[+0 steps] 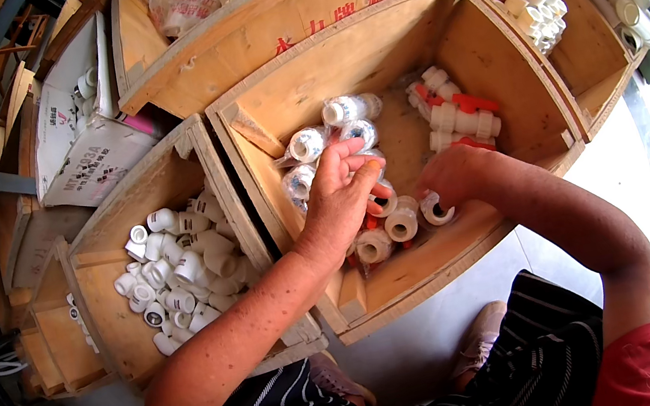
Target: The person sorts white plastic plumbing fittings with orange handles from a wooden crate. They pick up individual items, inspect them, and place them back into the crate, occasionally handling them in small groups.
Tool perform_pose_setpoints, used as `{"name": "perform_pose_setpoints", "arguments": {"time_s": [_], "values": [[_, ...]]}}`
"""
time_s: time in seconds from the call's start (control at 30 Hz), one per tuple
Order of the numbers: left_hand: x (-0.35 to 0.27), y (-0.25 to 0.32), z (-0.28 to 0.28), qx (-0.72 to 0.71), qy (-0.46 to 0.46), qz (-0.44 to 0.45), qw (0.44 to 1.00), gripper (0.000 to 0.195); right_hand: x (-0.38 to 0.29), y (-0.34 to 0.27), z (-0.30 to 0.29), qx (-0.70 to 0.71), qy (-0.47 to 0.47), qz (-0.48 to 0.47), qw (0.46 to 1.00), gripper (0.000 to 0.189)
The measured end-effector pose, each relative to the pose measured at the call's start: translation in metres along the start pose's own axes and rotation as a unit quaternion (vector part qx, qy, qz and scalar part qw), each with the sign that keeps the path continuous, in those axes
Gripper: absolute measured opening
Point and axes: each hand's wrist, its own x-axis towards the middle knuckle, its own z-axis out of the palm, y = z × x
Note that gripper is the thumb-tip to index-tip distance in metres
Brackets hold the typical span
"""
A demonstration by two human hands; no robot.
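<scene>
My left hand (342,181) hovers above plastic-wrapped white pipe fittings (307,145) in the middle wooden box (444,286). Its fingers are spread and nothing shows between them. To the right, my right hand (457,175) is curled down into the same box around a white plastic fitting (436,210); only the round open end shows, and most of the fingers are hidden. Just left of it lie white ball valves (402,226) with bits of red handle. White ball valves with red handles (465,118) sit beyond my right hand, against the far right side.
A left-hand wooden box (99,321) holds many white elbows and couplings (179,281). At the right, another box (594,84) contains stacked white fittings (536,12); white pipes (630,12) stand beyond. An open carton (96,165) and a long printed box (291,13) are behind.
</scene>
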Motion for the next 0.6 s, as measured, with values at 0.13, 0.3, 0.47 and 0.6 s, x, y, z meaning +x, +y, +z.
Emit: {"name": "perform_pose_setpoints", "arguments": {"time_s": [0.13,0.3,0.47,0.6], "values": [[0.0,-0.001,-0.001,0.005,0.002,-0.004,1.0,0.042,0.0,-0.01,-0.014,-0.057,0.003,0.079,0.995,0.022],[0.0,-0.001,0.0,0.02,0.0,-0.009,1.0,0.04,-0.002,-0.005,-0.012,-0.121,0.05,0.094,0.987,0.022],[0.0,0.0,0.001,0.033,0.001,-0.016,0.999,0.04,-0.004,0.006,-0.012,-0.092,0.095,0.108,0.985,0.024],[0.0,-0.002,0.0,0.041,0.001,-0.016,0.999,0.039,-0.015,0.009,-0.022,0.018,0.127,0.162,0.978,0.026]]}}
